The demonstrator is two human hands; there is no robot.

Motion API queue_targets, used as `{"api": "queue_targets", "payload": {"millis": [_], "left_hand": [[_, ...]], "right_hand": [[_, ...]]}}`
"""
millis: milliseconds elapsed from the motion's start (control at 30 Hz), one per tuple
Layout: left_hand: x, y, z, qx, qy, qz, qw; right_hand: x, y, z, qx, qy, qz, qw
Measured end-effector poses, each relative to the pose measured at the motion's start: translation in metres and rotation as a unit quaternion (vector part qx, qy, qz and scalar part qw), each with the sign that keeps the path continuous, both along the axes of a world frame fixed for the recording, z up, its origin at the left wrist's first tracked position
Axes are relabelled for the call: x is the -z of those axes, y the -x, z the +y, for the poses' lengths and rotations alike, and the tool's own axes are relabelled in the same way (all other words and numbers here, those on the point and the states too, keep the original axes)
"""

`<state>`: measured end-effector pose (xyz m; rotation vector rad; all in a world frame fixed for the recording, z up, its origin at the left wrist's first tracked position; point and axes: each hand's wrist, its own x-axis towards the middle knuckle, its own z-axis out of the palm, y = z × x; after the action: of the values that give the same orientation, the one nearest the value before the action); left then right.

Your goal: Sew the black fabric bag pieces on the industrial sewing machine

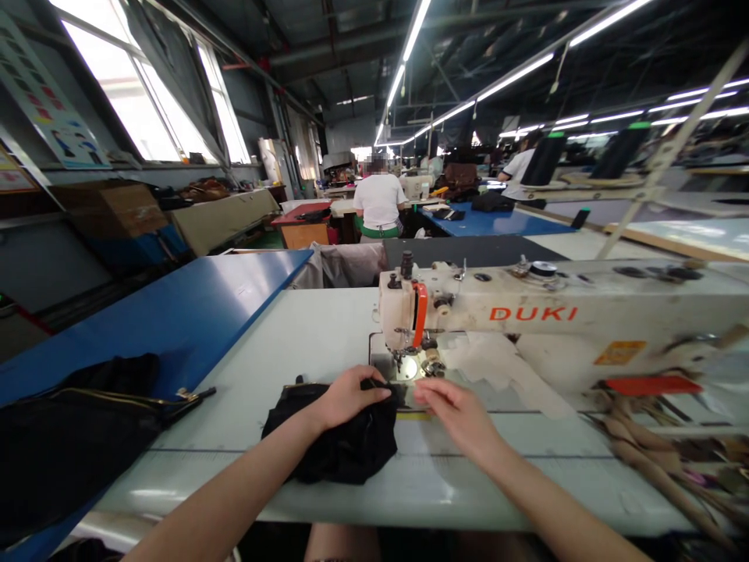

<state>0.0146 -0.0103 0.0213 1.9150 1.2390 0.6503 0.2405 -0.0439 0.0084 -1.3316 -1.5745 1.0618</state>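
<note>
My left hand (348,398) grips the upper edge of a black fabric piece (339,441) that lies bunched on the pale sewing table (304,343), fingers curled onto it. My right hand (456,410) lies just right of it, fingers together and pointing left at the fabric's edge near the needle plate (406,368). A white DUKI sewing machine (550,312) stands directly behind both hands, its needle and presser foot above the plate.
A black bag with a gold zipper (87,429) rests at the left on a blue table (187,312). Paper-wrapped strips (655,460) lie at the right. A person in a white shirt (379,204) sits with their back turned, further down the workshop.
</note>
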Motion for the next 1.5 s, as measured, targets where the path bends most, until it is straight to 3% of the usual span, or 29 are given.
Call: {"api": "queue_targets", "payload": {"millis": [67, 133, 267, 367, 767, 1300, 1500], "left_hand": [[0.002, -0.001, 0.004, 0.002, 0.0, 0.005, 1.0], [0.003, -0.001, 0.008, 0.004, -0.002, 0.011, 1.0], [0.005, -0.004, 0.012, 0.004, -0.012, 0.023, 1.0], [0.005, -0.005, 0.012, 0.007, -0.015, 0.023, 1.0], [0.01, -0.004, 0.012, 0.01, -0.023, 0.023, 0.999], [0.012, -0.004, 0.012, 0.011, -0.024, 0.022, 0.999], [0.01, -0.004, 0.011, 0.008, -0.022, 0.02, 1.0]], "right_hand": [[-0.006, -0.046, 0.013, 0.074, -0.091, -0.153, 0.981], [-0.01, -0.089, 0.025, 0.133, -0.159, -0.34, 0.917], [-0.012, -0.132, 0.033, 0.076, -0.166, -0.583, 0.792], [-0.009, -0.13, 0.027, 0.058, -0.152, -0.63, 0.76], [0.002, -0.13, 0.023, 0.114, -0.124, -0.643, 0.748], [-0.008, -0.126, 0.027, 0.115, -0.102, -0.624, 0.766], [-0.009, -0.128, 0.029, 0.114, -0.093, -0.599, 0.787]]}}
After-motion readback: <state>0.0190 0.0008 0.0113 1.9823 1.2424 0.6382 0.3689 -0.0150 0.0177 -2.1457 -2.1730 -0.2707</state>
